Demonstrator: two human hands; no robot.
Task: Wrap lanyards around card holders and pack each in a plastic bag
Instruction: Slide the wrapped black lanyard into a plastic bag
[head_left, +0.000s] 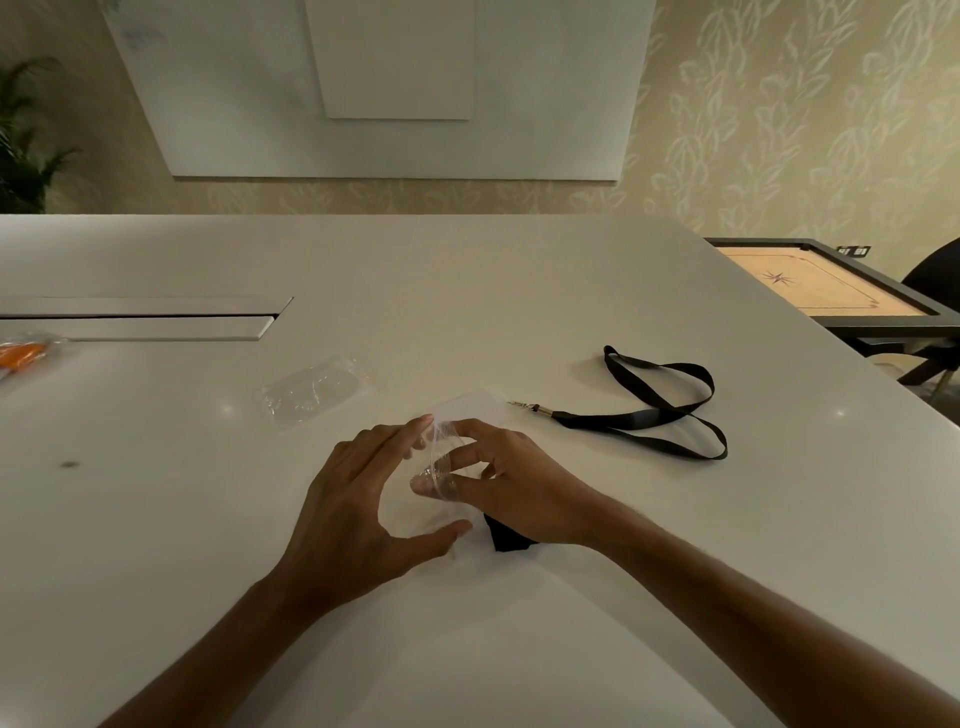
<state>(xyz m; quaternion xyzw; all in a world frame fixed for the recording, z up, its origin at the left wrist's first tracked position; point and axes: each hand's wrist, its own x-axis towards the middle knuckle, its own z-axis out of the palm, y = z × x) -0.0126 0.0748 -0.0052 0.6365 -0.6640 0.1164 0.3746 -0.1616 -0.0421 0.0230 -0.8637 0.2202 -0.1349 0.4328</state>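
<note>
Your right hand (511, 493) covers most of a black item (508, 540), only a corner shows, can't tell what it is. Both hands pinch a clear plastic bag (441, 457) at table (467, 291) centre, left hand (348, 514) fingers and thumb on its edges; contents hard to make out. Black lanyard (660, 410) lies loose to the right. Second clear bag (311, 389) lies flat behind. Orange item (21, 356) cut off at the left edge. No readable writing.

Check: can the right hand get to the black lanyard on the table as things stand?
Probably yes: the black lanyard lies loose just beyond the right hand, nothing between them. But its fingers hold the plastic bag, so let go first.
</note>
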